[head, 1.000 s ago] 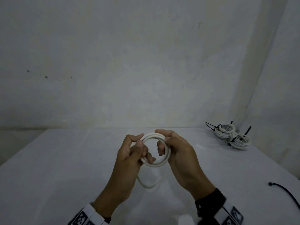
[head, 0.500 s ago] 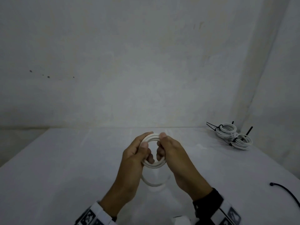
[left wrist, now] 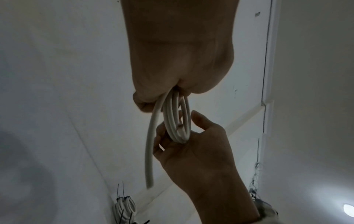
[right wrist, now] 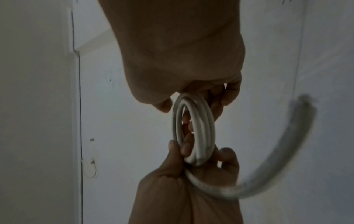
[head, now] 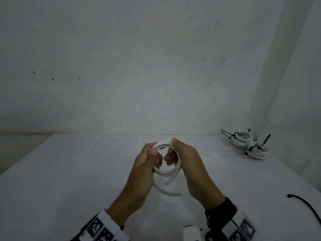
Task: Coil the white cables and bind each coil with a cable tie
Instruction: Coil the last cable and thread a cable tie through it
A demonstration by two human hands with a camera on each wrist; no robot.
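Hands meet above the middle of the white table (head: 60, 171), and between them you hold the white cable coil (head: 167, 172) upright, clear of the surface. Your left hand (head: 145, 164) is curled round the coil's nine o'clock side, thumb pressed on the turns near the top. Your right hand (head: 186, 162) grips the three o'clock side, fingers hooked through the ring and thumb on the outer turns. One loose cable tail (head: 166, 193) hangs from six o'clock, curving under the coil; a short cut end pokes out just above it. At about two o'clock from your hands, well apart, two bound coils (head: 250, 145) lie touching each other near the table's far corner. At four o'clock a loose black cable tie (head: 304, 205) lies near the table edge.
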